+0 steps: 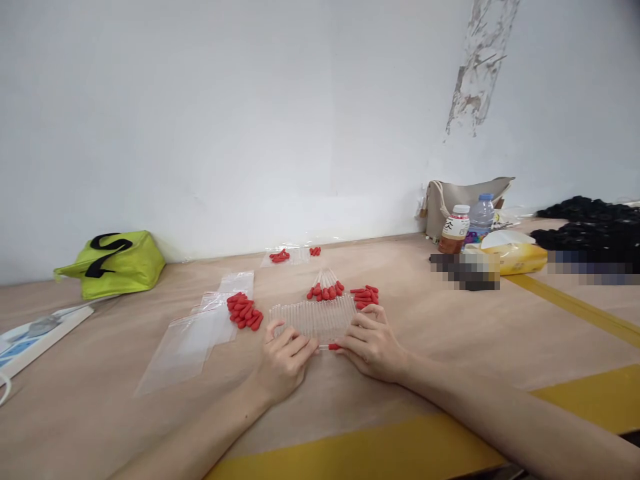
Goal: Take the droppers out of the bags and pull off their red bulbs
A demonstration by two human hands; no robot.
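A flat row of clear glass tubes (313,317) lies on the brown table in front of me. My left hand (284,360) rests at its near left corner, fingers bent and touching the tubes. My right hand (371,343) rests at its near right side, fingers curled, with a small red rubber cap (333,347) pinched at its fingertips. Behind the row lie several droppers with red bulbs (325,291), fanned out. Loose red caps sit in a pile to the left (245,311) and another to the right (365,295).
Clear plastic zip bags (193,340) lie left of the tubes; more bags with red caps (287,255) lie by the wall. A green bag (116,263) is far left, a booklet (35,337) at the left edge. Bottles (455,230), a beige bag (465,200) and black items (590,227) are at right.
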